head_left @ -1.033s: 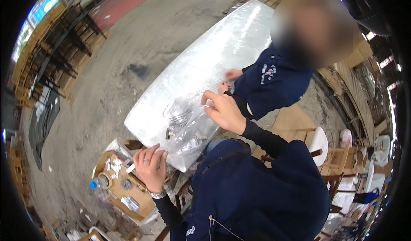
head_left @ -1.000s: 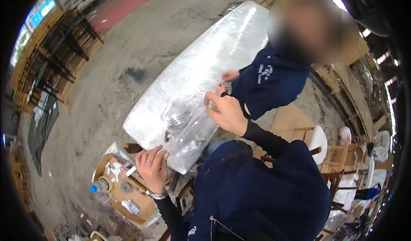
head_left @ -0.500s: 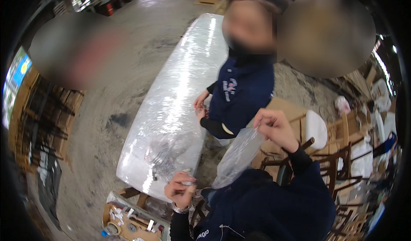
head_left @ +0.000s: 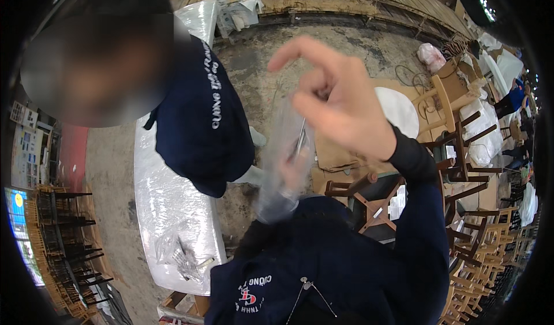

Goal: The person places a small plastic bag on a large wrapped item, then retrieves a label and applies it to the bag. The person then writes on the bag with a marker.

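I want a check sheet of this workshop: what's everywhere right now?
Surface: long tabletop wrapped in clear plastic film.
Job's things: clear plastic bag with thin metal pieces inside.
Clutter: small clear bags of metal hardware on the wrapped top.
Grippers: right hand raised, pinching the bag's top; left hand blurred behind the bag, grip unclear.
Cables: thin cords on the concrete floor.
Surroundings: co-worker in dark blue shirt; stacked wooden chairs.
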Motion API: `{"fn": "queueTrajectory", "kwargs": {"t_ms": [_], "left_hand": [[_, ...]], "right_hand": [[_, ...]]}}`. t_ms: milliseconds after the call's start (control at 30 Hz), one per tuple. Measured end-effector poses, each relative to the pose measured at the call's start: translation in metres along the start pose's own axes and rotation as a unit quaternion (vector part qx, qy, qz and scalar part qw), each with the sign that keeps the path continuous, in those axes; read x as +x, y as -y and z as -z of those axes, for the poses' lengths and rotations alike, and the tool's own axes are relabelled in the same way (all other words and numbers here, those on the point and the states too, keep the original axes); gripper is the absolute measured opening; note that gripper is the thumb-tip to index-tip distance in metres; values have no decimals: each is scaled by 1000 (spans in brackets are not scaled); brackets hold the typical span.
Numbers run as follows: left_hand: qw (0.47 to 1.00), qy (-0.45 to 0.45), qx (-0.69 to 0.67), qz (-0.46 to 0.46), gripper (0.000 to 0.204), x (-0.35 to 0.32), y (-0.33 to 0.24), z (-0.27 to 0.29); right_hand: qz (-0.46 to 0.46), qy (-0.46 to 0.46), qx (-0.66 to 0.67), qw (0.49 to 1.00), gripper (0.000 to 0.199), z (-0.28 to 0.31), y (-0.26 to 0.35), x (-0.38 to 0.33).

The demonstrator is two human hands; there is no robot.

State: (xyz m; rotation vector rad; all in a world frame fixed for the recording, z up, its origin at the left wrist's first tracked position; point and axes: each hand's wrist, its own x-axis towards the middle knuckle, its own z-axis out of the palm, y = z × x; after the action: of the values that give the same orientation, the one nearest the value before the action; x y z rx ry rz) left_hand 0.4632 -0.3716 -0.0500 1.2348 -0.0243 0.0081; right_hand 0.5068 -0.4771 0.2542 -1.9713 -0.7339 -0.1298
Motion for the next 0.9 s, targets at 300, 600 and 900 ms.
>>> {"fn": "queueTrajectory", "kwargs": {"t_ms": [300, 600, 900], "left_hand": [[980, 27, -174, 90, 40, 148, -37, -60], [988, 104, -117, -13, 26, 363, -38, -146], [967, 221, -44, -116, 22, 596, -60, -332]], "right_hand": [[-114, -203, 96, 968, 57, 113, -201, 26], [-241, -160, 78, 954, 26, 190, -364, 52], [-229, -373, 22, 899, 28, 318, -448, 73]]}}
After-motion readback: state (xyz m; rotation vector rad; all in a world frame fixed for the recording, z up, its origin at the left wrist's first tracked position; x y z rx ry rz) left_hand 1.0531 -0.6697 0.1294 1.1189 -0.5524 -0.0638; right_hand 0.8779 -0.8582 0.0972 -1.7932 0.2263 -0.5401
